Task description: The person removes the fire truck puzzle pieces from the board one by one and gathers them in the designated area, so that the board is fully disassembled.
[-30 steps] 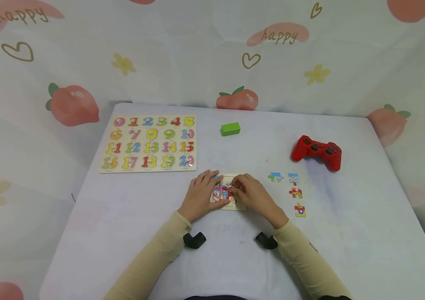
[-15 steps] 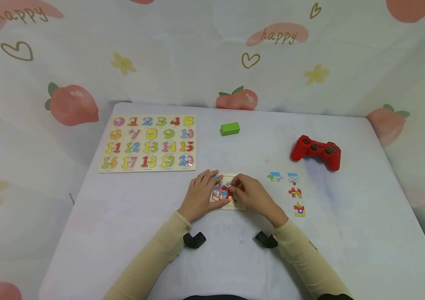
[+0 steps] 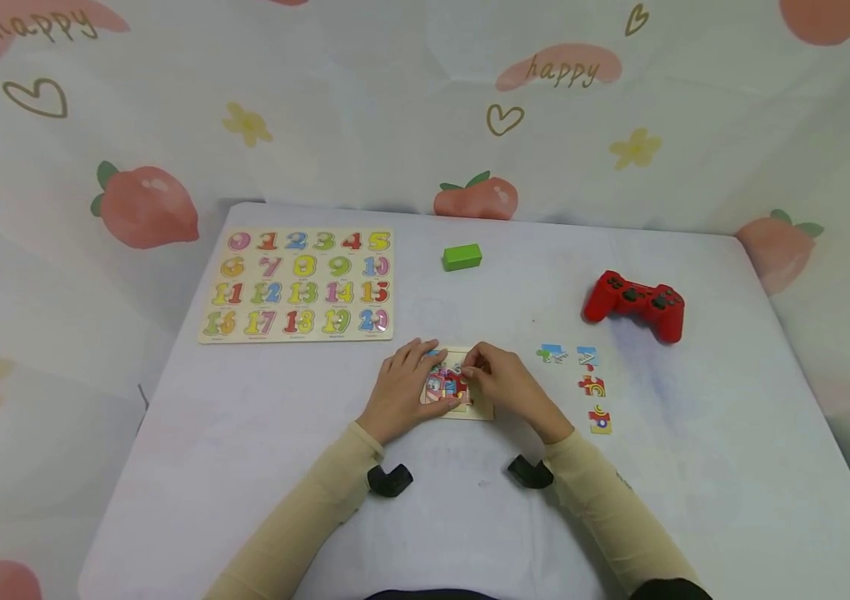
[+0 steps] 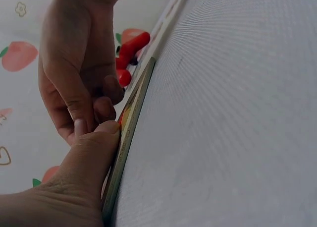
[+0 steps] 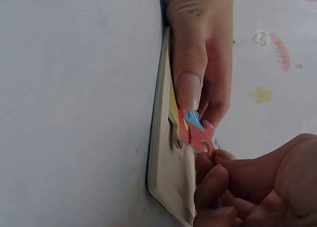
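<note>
A small wooden jigsaw board (image 3: 482,412) lies flat between both hands, partly filled with a red and blue picture. My left hand (image 3: 399,393) rests on its left side, fingers spread along the far edge and thumb pressing on the fitted pieces. From the right, my right hand (image 3: 506,382) pinches a puzzle piece at the board with thumb and index finger. In the right wrist view a red knobbed puzzle piece (image 5: 202,137) tilts up from the board at those fingertips. My fingers cover part of the picture.
Right of the board lie several loose puzzle pieces (image 3: 592,386). A red game controller (image 3: 635,305) sits farther right. At the back are a green block (image 3: 462,257) and, on the left, a number puzzle board (image 3: 297,287). Peach-printed cloth (image 3: 365,108) hangs behind the table.
The right hand has shifted slightly and its wrist has turned a little, still pinching at the board. The left hand keeps its place, and the loose pieces have not moved.
</note>
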### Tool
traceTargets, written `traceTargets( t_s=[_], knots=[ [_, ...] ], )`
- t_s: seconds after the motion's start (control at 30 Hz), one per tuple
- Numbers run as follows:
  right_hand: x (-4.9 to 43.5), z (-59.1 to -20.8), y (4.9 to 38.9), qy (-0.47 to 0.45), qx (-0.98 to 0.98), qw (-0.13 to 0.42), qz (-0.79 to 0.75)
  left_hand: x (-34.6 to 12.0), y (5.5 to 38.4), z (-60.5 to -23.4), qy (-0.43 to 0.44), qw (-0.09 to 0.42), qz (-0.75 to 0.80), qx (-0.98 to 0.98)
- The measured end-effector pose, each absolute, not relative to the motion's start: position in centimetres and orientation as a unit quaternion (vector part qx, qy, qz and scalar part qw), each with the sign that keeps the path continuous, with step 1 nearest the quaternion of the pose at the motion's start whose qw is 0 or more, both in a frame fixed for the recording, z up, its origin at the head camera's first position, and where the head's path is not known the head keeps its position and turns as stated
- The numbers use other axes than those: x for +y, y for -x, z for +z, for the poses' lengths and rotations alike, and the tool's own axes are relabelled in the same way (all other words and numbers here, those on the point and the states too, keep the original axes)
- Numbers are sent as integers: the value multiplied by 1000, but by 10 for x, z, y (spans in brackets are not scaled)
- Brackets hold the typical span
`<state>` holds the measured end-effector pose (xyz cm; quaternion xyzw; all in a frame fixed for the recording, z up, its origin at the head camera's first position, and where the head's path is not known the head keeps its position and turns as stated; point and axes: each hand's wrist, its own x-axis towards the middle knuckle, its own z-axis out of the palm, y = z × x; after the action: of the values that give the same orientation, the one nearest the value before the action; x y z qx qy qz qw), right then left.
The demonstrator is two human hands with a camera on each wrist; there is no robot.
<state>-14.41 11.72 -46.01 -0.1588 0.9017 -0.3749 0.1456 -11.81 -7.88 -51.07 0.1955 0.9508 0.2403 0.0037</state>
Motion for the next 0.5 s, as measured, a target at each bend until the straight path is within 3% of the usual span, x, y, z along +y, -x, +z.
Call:
traceTargets(
  t_s=[0.5],
  knots=[
    [115,-462,156,89,889,204,-401,-79,119,-512,-196,7,238,951]
  ],
)
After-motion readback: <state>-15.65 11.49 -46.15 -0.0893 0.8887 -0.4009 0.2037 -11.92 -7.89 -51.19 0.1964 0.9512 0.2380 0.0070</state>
